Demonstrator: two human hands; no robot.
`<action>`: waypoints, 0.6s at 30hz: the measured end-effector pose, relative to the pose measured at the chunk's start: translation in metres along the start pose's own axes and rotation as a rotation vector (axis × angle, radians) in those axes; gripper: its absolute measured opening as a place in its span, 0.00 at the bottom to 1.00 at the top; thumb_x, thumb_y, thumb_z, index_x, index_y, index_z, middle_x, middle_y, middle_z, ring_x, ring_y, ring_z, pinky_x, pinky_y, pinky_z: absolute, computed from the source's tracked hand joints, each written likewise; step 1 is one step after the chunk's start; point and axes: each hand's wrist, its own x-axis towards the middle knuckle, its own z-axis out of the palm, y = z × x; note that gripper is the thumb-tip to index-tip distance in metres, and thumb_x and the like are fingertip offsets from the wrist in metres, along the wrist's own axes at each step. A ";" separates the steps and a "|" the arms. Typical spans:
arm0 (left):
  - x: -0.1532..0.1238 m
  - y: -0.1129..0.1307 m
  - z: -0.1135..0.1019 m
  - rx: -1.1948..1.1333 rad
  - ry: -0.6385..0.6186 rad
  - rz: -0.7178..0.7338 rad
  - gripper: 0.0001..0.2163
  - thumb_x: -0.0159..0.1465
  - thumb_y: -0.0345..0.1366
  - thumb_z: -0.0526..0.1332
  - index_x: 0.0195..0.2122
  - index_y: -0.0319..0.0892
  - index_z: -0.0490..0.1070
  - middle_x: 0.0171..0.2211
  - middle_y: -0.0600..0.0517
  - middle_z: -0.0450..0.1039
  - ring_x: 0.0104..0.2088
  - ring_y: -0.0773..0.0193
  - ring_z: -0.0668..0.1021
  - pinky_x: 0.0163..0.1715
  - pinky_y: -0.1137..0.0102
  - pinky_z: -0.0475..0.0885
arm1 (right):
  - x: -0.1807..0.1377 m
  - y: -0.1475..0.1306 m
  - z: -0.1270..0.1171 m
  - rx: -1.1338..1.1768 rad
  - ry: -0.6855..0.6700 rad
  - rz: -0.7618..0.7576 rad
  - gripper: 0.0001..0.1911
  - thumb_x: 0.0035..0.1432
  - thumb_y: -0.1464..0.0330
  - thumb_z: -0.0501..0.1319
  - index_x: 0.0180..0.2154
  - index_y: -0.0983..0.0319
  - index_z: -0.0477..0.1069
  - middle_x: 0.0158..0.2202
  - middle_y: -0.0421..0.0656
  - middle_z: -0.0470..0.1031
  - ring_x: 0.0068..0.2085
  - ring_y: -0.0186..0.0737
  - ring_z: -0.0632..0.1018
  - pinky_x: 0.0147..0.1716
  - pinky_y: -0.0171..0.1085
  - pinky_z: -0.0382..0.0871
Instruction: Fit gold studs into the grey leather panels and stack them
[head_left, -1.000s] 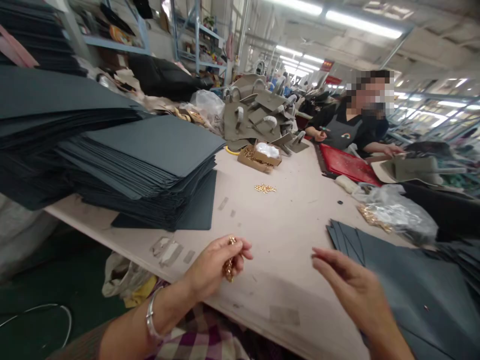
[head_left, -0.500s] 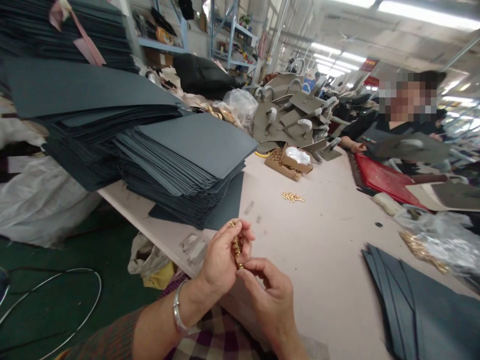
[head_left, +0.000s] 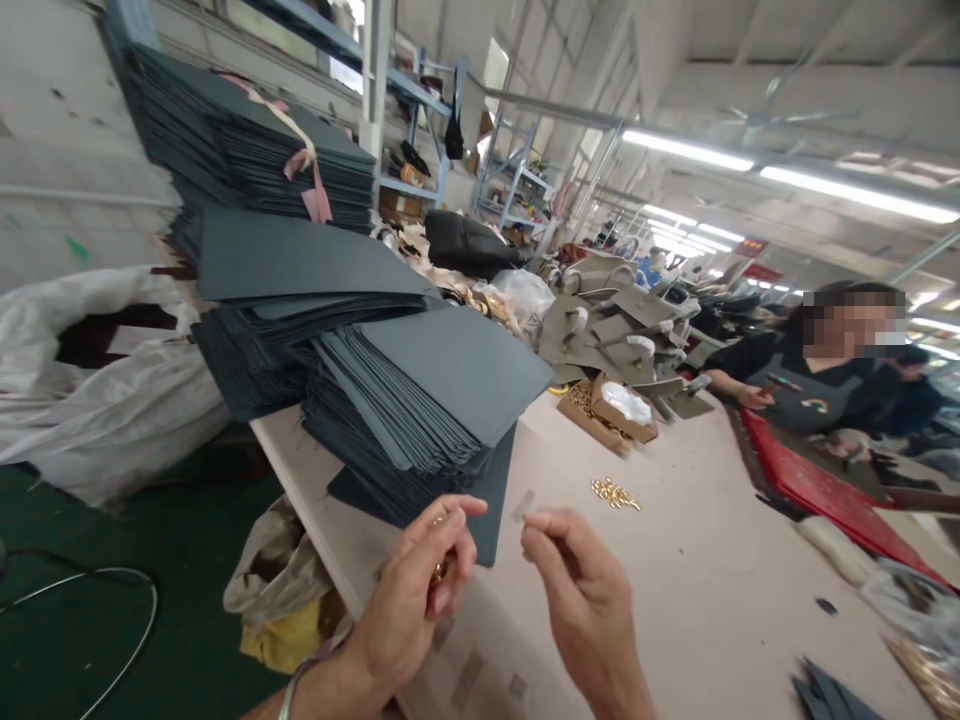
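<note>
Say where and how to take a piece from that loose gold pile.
Probably pinch one at the narrow right end of the gold pile, coming from above with the right hand: it lies low on the table, thinning out there.

You can read no words, brands or numbers here. Far back, you see a red sign [head_left: 752, 246] whose yellowish marks are too small for you to make out; another red sign [head_left: 763, 273] just below is equally illegible. You do find a small rainbow emblem [head_left: 815, 405] on the apron [head_left: 791, 410] facing you.
</note>
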 end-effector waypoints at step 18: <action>-0.007 0.000 -0.012 0.256 -0.055 0.035 0.24 0.60 0.56 0.60 0.48 0.42 0.72 0.30 0.53 0.73 0.16 0.76 0.58 0.15 0.77 0.53 | 0.004 -0.017 -0.033 -0.323 -0.466 -0.349 0.10 0.64 0.75 0.51 0.41 0.58 0.68 0.45 0.47 0.79 0.46 0.41 0.81 0.41 0.33 0.78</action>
